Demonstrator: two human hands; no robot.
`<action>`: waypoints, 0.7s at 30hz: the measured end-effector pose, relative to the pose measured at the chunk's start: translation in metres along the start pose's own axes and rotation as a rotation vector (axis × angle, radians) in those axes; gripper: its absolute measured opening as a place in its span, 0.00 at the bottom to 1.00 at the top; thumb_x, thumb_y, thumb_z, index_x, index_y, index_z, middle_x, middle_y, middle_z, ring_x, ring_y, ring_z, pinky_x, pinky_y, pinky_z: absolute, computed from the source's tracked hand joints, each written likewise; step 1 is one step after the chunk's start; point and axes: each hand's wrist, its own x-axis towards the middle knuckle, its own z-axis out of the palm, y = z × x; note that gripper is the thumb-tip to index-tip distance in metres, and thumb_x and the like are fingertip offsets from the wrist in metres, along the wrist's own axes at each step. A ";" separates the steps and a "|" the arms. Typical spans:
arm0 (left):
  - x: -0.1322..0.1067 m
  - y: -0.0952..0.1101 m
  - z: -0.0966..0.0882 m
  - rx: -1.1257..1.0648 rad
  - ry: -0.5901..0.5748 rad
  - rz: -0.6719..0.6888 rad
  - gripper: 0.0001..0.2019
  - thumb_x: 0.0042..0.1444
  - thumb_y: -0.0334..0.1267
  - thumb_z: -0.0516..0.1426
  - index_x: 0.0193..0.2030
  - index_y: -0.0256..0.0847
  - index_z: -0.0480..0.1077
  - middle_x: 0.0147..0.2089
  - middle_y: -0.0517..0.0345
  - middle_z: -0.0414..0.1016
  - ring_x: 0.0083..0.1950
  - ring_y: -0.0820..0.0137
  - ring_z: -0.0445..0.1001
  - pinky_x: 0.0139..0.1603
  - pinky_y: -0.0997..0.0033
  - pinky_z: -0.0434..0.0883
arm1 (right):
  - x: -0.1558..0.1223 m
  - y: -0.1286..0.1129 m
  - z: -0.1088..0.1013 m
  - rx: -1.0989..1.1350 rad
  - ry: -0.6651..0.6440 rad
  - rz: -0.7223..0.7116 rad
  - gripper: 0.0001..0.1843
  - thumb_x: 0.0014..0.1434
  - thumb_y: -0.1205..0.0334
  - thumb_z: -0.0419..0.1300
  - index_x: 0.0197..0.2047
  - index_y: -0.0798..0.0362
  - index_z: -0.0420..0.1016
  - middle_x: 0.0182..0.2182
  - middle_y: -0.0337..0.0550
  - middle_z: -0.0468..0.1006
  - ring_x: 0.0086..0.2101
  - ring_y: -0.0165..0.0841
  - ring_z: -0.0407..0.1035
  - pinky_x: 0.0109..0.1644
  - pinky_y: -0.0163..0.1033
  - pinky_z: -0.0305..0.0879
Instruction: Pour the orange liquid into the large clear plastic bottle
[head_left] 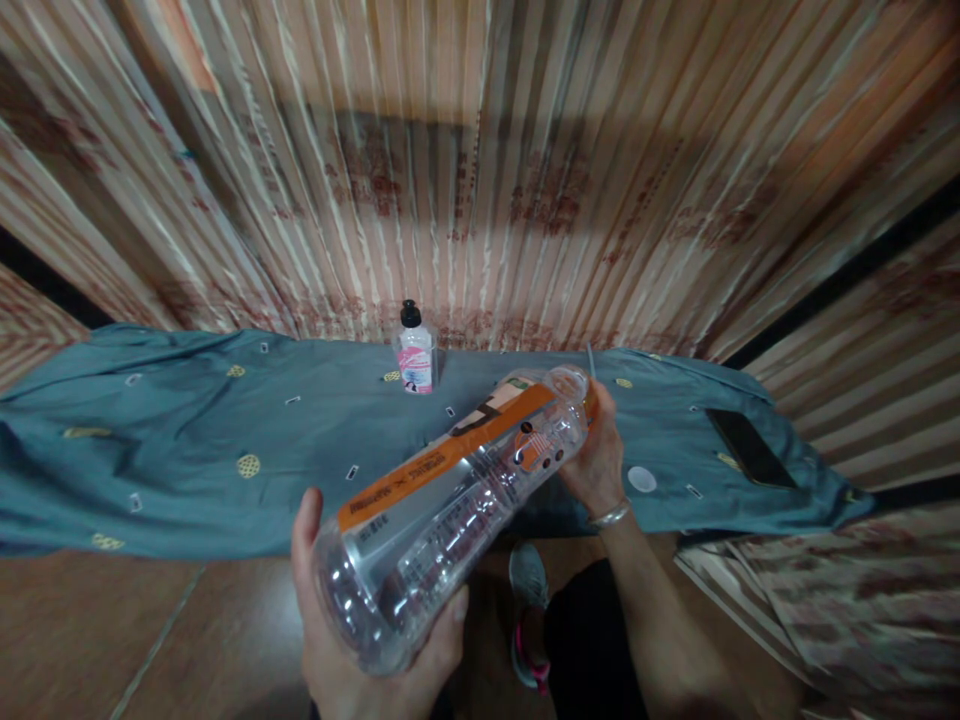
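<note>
A large clear plastic bottle (450, 500) with an orange label lies tilted between my hands, base toward me, open mouth pointing away. My left hand (352, 640) cups the base, fingers wrapped round it. My right hand (600, 460) grips the neck end, and a thin straight stick rises just above its fingers; whether it holds the stick I cannot tell. A white cap (642, 479) lies on the teal cloth just right of that hand.
A table covered by a teal cloth (172, 450) spans the view. A small clear bottle (415, 352) with black cap and pink label stands at its back. A dark phone (750, 448) lies at right. Striped curtains hang behind. My shoe (529, 620) shows below.
</note>
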 end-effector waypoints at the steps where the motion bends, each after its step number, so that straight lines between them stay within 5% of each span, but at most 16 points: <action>1: 0.000 0.000 0.000 0.004 -0.006 -0.012 0.53 0.51 0.59 0.70 0.79 0.37 0.59 0.49 0.51 0.78 0.43 0.60 0.80 0.46 0.58 0.79 | 0.000 0.000 0.000 -0.005 -0.001 0.002 0.44 0.62 0.48 0.66 0.74 0.53 0.57 0.63 0.61 0.77 0.60 0.54 0.77 0.61 0.62 0.78; 12: 0.000 -0.012 -0.003 -0.014 -0.056 0.046 0.55 0.45 0.57 0.73 0.77 0.38 0.61 0.46 0.51 0.80 0.40 0.59 0.82 0.42 0.59 0.83 | 0.000 0.000 0.000 -0.016 0.002 0.030 0.43 0.62 0.47 0.65 0.74 0.52 0.57 0.62 0.60 0.78 0.58 0.53 0.78 0.60 0.61 0.79; 14: 0.001 -0.014 -0.003 -0.026 -0.029 0.043 0.52 0.52 0.56 0.70 0.79 0.38 0.58 0.46 0.51 0.81 0.39 0.59 0.82 0.45 0.57 0.83 | -0.001 0.001 0.001 -0.010 0.002 0.038 0.43 0.62 0.47 0.65 0.75 0.52 0.57 0.63 0.60 0.78 0.58 0.53 0.78 0.60 0.62 0.79; 18: 0.004 -0.013 -0.003 0.010 -0.116 0.251 0.52 0.55 0.51 0.69 0.82 0.40 0.53 0.43 0.55 0.82 0.36 0.62 0.83 0.42 0.60 0.81 | -0.002 0.003 0.001 0.013 0.006 0.020 0.44 0.62 0.48 0.66 0.75 0.52 0.56 0.64 0.61 0.76 0.60 0.54 0.77 0.62 0.64 0.78; 21: 0.004 -0.007 -0.002 -0.003 -0.044 0.132 0.51 0.56 0.55 0.69 0.81 0.37 0.55 0.42 0.56 0.81 0.36 0.62 0.82 0.45 0.59 0.80 | -0.002 0.003 0.001 0.000 0.012 0.011 0.45 0.61 0.50 0.66 0.75 0.52 0.56 0.63 0.60 0.77 0.60 0.53 0.77 0.61 0.62 0.78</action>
